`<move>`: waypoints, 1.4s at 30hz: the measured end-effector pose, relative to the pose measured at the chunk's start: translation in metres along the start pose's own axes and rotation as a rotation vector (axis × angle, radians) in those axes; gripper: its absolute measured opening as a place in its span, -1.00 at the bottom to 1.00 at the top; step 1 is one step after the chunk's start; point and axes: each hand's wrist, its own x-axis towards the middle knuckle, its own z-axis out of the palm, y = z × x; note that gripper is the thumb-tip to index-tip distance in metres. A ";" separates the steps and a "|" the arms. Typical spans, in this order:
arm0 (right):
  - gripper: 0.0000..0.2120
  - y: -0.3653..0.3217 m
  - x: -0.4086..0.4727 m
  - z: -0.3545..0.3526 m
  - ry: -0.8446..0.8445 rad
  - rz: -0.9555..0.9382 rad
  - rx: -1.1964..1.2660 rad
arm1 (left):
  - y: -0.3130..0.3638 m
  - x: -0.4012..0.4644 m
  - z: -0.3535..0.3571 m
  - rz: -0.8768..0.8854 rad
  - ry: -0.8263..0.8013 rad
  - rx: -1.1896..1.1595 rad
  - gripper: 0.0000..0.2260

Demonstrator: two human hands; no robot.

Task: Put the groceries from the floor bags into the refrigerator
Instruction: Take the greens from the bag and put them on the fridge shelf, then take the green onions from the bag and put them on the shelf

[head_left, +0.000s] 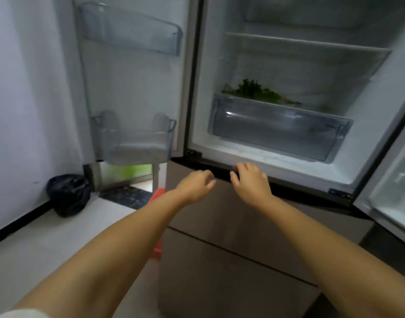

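Observation:
The refrigerator (203,92) stands with both upper doors swung wide. A bunch of green leafy vegetables (254,90) lies on the shelf above a clear crisper drawer (279,131). My left hand (195,185) hovers in front of the closed brown lower drawer (224,210), fingers loosely curled, holding nothing. My right hand (250,181) reaches to the fridge's bottom lip just beside it, fingers spread, also holding nothing. A black plastic bag (68,195) sits on the floor against the left wall.
The left door (132,88) carries two clear bins with nothing visible in them. The right door's edge (389,198) juts in at the right. Something red (157,221) shows on the floor beside the fridge. The floor (36,249) is pale tile.

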 end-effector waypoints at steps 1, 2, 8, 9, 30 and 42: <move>-0.65 -0.014 -0.015 0.007 -0.030 -0.009 0.008 | -0.011 -0.022 -0.002 -0.013 -0.025 0.041 -0.70; -0.65 -0.029 -0.029 0.014 -0.059 -0.023 0.015 | -0.024 -0.045 -0.006 -0.032 -0.044 0.074 -0.69; -0.66 -0.173 -0.102 0.064 -0.201 -0.173 0.069 | -0.116 -0.216 -0.061 -0.280 0.001 0.117 -0.70; -0.66 -0.206 -0.114 0.072 -0.219 -0.208 0.085 | -0.134 -0.252 -0.073 -0.325 0.018 0.123 -0.70; -0.64 -0.810 -0.364 0.161 -0.673 -0.979 0.278 | -0.379 -0.837 -0.302 -1.270 0.334 0.046 -0.80; -0.57 -1.032 -0.374 0.235 -0.853 -1.193 0.186 | -0.504 -0.936 -0.359 -1.550 0.514 -0.186 -0.86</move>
